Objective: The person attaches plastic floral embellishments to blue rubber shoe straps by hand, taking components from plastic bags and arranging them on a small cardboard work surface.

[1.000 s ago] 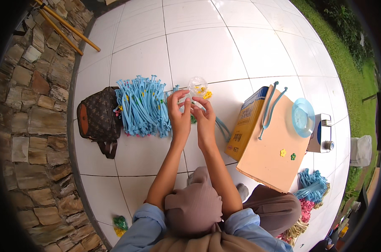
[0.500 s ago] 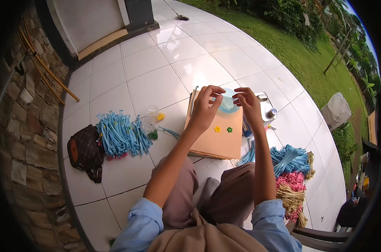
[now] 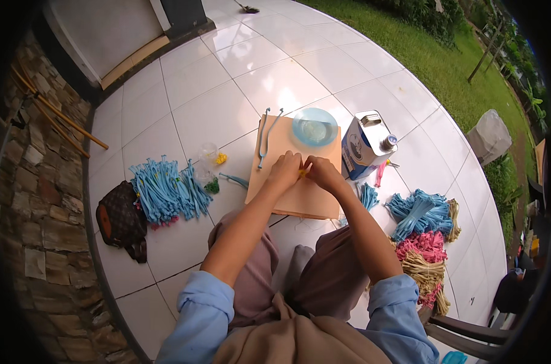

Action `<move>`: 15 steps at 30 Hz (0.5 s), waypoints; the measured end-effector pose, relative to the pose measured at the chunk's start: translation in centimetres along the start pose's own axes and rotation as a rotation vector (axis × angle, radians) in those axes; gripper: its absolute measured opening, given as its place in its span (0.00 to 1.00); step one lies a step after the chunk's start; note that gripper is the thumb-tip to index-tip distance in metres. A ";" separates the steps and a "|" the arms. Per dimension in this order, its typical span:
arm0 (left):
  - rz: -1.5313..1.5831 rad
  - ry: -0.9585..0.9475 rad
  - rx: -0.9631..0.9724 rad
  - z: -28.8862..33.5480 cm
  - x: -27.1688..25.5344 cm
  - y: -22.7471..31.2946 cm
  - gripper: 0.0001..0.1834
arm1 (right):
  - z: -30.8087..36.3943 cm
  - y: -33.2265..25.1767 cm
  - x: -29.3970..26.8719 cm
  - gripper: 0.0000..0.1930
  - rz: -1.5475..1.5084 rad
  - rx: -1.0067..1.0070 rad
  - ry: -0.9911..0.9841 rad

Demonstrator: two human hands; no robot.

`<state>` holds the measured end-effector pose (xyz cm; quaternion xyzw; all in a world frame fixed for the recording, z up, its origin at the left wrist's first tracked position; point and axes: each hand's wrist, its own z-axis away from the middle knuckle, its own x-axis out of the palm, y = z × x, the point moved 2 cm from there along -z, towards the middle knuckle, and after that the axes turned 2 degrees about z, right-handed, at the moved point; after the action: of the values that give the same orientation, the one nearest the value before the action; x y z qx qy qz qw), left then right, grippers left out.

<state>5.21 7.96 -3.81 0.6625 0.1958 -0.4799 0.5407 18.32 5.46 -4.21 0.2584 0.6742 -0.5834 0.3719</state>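
Observation:
My left hand and my right hand are close together over the tan board, fingers bent and drawn in. Between their thumbs shows a small yellow flower-shaped piece. The fingertips are partly hidden, so whether either hand pinches anything else is not visible. No green flower-shaped piece shows; my right hand covers its spot. Light-blue cords with knobbed ends lie along the board's left side. A translucent blue bowl rests at the board's far right.
A blue and white metal can stands right of the board. Bundles of blue cords, pink cords and beige cords lie farther right. More blue cords, clear bags and a brown bag are left.
Both hands have come down from above the bowl to the board and closed inward around the flower-shaped pieces. The view has shifted, uncovering the bowl, can and cords.

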 end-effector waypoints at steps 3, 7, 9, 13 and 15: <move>0.030 0.021 0.079 -0.7 0.2 0.0 0.10 | -0.6 1.1 0.8 0.06 0.049 -0.074 0.133; 0.168 -0.050 -0.020 -1.0 -1.0 0.4 0.09 | -0.7 -0.3 -0.6 0.04 -0.082 -0.079 0.124; 0.435 0.050 0.022 -0.7 -2.4 0.6 0.06 | -0.7 -0.6 -2.0 0.04 -0.224 -0.003 0.107; 0.704 0.165 -0.024 -0.1 -5.4 1.0 0.06 | -1.3 -3.2 -5.6 0.06 -0.469 0.108 0.135; 0.629 0.266 -0.051 -0.8 -5.6 1.5 0.06 | -2.1 0.2 -6.1 0.08 -0.125 -0.004 0.362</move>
<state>4.09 9.61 1.66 0.7336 0.0623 -0.1940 0.6483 21.64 8.08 0.64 0.3159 0.7461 -0.5479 0.2082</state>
